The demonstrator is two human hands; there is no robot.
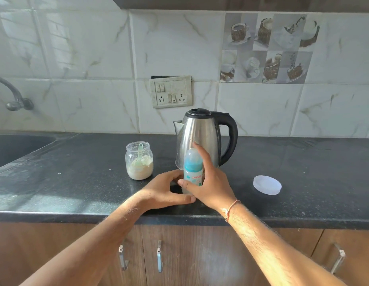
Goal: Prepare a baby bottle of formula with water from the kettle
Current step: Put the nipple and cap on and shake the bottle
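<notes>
Gripping the upright baby bottle (pixel 193 174) before the kettle (pixel 202 137): both hands, left (pixel 163 191), right (pixel 210 182).

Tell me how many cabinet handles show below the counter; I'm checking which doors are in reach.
3. One handle is under the left forearm, one just right of it near the middle, one far right. The arms may hide others.

Kettle (pixel 202 139) at mid surface (pixel 303 162), toward back edge, handle pointing right. Bottle (pixel 193 172) upright just before kettle, nearer front edge. Jar (pixel 139 161) left of kettle and bottle, scoop (pixel 140 151) standing in it. Lid (pixel 267 185) flat, well right of bottle. Sink (pixel 18 147) at surface's left end, tap (pixel 13 93) on wall behind it.
</notes>
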